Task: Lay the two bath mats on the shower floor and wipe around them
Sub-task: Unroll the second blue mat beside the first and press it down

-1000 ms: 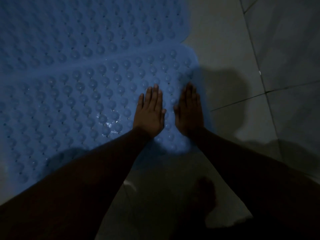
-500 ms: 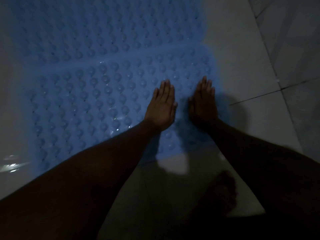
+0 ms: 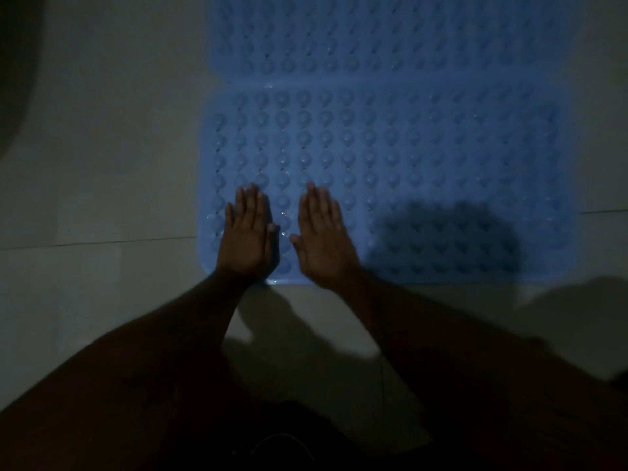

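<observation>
My fingers [image 3: 251,202] lie flat and together, gripping nothing; my left hand [image 3: 249,232] and right hand [image 3: 323,236] press the near left corner of the blue bath mat [image 3: 424,158] so it seats on the shower floor [image 3: 102,164]; the second mat [image 3: 373,39] adjoins beyond

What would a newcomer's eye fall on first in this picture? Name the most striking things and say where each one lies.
The eye goes first to the blue bath mat, studded with rows of round bumps, spread on the pale tiled floor across the upper middle and right. Next come the left hand and right hand, both flat, palms down, side by side at the mat's near left corner. A dark shadow falls over the mat's near edge to their right.
</observation>
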